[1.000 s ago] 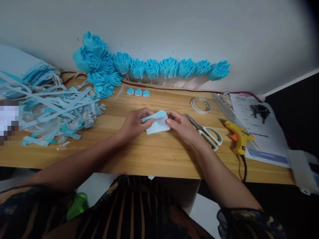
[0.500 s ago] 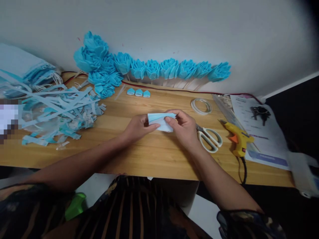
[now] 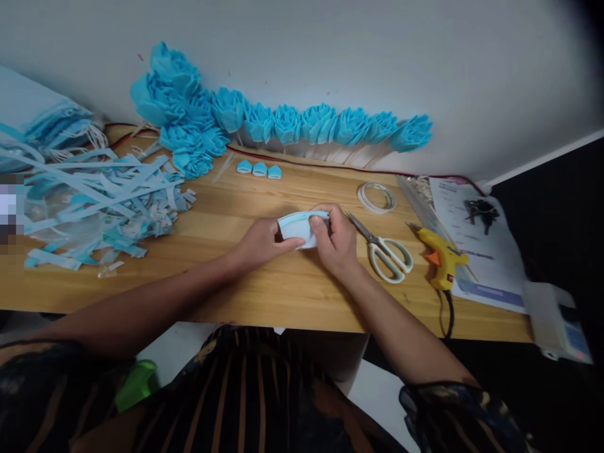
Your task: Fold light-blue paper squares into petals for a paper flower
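A light blue folded fabric piece is held between both hands above the middle of the wooden table. My left hand pinches its left end, thumb along the lower edge. My right hand grips the right end with the thumb on top. Scissors with white handles lie open just right of my right hand. Behind the hands, three small folded blue pieces lie in a row. The fingers behind the fabric are partly hidden.
Blue fabric flowers line the wall. Cut strips are heaped at left beside stacked masks. Toward the right are a tape roll, a yellow glue gun, a printed sheet and keys.
My right hand has moved left and closed in on the fabric, which now looks more curved and less spread. The scissors' blades have come into view. The whole view has shifted slightly.
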Demonstrator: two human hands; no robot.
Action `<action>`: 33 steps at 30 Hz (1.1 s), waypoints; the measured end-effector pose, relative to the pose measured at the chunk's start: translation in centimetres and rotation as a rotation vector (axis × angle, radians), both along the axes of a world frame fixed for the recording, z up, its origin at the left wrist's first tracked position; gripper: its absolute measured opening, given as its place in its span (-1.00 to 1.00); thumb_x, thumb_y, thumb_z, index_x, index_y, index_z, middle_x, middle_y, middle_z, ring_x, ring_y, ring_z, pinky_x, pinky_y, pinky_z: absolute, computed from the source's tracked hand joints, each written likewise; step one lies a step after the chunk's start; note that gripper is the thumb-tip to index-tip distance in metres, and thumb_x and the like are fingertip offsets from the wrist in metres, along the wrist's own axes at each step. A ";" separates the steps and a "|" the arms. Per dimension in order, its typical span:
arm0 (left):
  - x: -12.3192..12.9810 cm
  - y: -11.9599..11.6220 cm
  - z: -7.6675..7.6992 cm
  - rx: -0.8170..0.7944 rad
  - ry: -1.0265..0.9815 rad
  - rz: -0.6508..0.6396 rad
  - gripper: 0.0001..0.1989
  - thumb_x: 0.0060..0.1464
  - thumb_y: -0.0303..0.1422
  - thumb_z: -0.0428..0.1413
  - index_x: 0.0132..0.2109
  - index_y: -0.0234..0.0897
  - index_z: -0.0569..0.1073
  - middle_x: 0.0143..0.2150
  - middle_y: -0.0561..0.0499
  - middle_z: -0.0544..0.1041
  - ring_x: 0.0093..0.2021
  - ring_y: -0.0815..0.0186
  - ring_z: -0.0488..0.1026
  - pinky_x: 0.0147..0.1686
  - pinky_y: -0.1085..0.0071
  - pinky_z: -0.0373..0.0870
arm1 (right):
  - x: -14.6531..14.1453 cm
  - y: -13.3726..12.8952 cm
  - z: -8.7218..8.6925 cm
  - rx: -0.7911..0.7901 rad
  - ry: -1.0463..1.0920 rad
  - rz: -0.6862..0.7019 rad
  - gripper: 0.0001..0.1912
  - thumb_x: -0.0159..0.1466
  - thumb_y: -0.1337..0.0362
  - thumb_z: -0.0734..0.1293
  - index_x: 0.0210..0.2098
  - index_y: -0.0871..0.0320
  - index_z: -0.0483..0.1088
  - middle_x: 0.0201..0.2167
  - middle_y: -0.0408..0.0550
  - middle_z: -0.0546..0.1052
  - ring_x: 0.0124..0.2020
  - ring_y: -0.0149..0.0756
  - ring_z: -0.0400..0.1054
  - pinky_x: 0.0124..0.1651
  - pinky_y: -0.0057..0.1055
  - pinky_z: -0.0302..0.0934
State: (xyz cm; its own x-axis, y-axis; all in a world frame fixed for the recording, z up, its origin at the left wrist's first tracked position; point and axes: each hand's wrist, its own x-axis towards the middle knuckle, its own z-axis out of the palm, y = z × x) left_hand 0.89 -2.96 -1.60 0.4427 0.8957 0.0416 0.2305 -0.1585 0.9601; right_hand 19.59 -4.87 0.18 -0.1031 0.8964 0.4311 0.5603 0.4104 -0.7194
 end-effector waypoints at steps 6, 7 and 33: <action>-0.2 0.5 0.8 -0.181 -0.218 0.040 -0.67 0.05 -0.13 0.30 -0.15 -0.28 0.54 -0.28 0.01 0.61 -0.30 0.31 0.50 -0.28 0.39 0.44 | 0.2 0.2 -0.1 0.009 -0.026 -0.027 -0.77 0.42 0.04 0.19 -0.15 0.03 0.34 -0.42 -0.13 0.53 -0.46 -0.29 0.35 -0.33 -0.33 0.23; -0.3 0.6 0.9 -0.193 -0.228 0.054 -0.68 0.05 -0.12 0.29 -0.20 -0.28 0.53 -0.34 0.03 0.58 -0.35 0.33 0.47 -0.33 0.41 0.40 | 0.1 0.2 -0.2 0.000 -0.027 -0.023 -0.77 0.42 0.04 0.20 -0.15 0.03 0.34 -0.42 -0.13 0.53 -0.45 -0.30 0.35 -0.32 -0.33 0.24; -0.9 1.6 0.3 0.211 -0.125 0.083 -0.78 0.08 -0.24 0.28 -0.19 -0.28 0.53 -0.22 -0.02 0.62 -0.21 0.29 0.52 -0.14 0.36 0.44 | 0.2 1.2 0.3 -0.320 0.287 0.071 -0.75 0.15 0.08 0.46 -0.33 0.09 0.42 -0.46 -0.21 0.44 -0.41 -0.37 0.25 -0.30 -0.38 0.22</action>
State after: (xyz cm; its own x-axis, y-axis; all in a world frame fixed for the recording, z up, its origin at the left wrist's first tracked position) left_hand 0.03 -1.37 -1.32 0.3481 0.8942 0.2813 0.1325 -0.3440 0.9296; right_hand 19.80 -3.63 0.52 -0.0861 0.9845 0.1526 0.2972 0.1716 -0.9393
